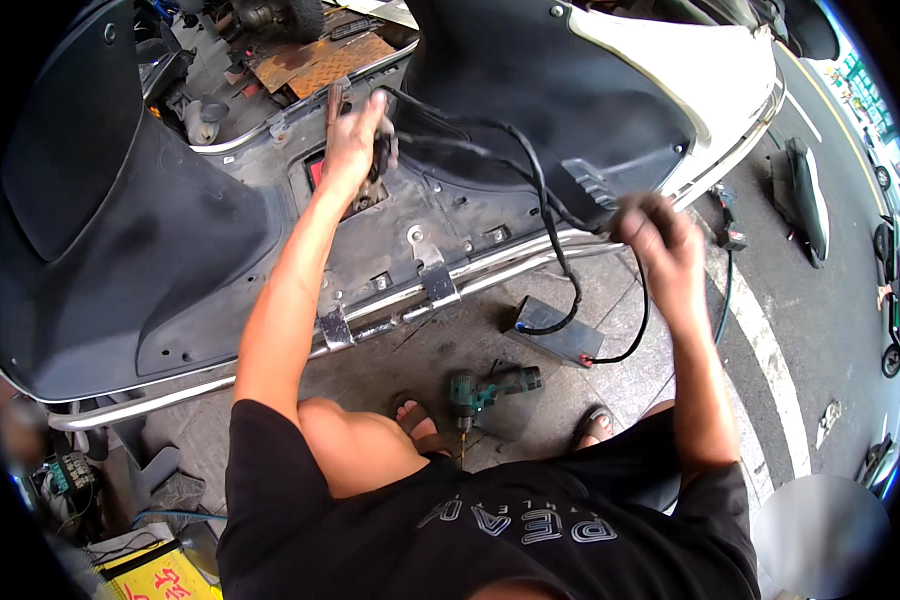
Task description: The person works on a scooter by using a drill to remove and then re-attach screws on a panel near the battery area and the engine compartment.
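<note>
A black cable (520, 140) runs in loops over the footboard of a scooter (220, 215) lying before me. My left hand (352, 145) is above the open hatch (365, 195) in that footboard, its fingers around the near end of the cable; they are slightly blurred. My right hand (665, 235), smeared by motion, is closed on the cable farther right, past the scooter's edge. Leads hang from there to a grey box-shaped battery (560, 335) on the pavement, with a blue-marked lead at one end and a red-marked terminal at the other.
A green cordless drill (475, 395) stands between my feet, bit pointing at me. Metal rails (400, 320) edge the footboard. To the right, a loose scooter panel (805, 200) and a plug-like black connector (732, 235) lie on the road. A yellow box (165, 575) is at lower left.
</note>
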`<state>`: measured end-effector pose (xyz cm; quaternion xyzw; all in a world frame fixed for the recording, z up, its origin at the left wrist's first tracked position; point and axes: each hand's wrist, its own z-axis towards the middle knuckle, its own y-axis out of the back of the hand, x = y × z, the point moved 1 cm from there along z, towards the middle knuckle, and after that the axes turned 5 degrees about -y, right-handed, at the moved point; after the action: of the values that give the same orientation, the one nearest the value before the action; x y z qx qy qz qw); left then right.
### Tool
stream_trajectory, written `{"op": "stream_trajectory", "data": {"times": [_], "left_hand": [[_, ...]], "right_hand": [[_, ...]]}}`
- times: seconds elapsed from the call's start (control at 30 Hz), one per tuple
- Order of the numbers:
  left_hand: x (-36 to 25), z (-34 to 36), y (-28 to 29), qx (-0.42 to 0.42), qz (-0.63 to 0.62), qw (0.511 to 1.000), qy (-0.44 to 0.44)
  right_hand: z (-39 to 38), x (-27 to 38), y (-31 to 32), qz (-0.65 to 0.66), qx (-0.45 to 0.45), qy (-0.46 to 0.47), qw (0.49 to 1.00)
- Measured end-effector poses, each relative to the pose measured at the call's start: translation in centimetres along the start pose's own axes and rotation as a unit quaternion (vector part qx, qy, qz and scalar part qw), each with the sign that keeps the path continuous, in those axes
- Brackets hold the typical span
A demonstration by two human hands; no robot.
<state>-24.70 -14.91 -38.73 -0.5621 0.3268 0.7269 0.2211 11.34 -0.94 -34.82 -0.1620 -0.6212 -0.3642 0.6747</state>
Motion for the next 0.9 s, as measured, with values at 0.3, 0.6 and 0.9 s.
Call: {"op": "stream_trajectory", "data": {"times": [0.3, 0.6, 0.9], "left_hand": [[-4.8, -2.8, -6.5, 0.259, -0.039, 0.955, 0.137], [-8.1, -4.3, -6.4, 0.225, -0.095, 0.970, 0.009], [-6.5, -4.1, -6.7, 0.280, -0.241, 0.927, 0.059]], "right_hand": [[7.3, -0.3, 2.9, -0.346, 0.088, -0.003, 0.934], [3.7, 3.2, 6.8, -0.257, -0.017, -0.112, 0.960], [-10.4, -2.9, 33.2, 0.091, -0.111, -0.024, 0.989]]}}
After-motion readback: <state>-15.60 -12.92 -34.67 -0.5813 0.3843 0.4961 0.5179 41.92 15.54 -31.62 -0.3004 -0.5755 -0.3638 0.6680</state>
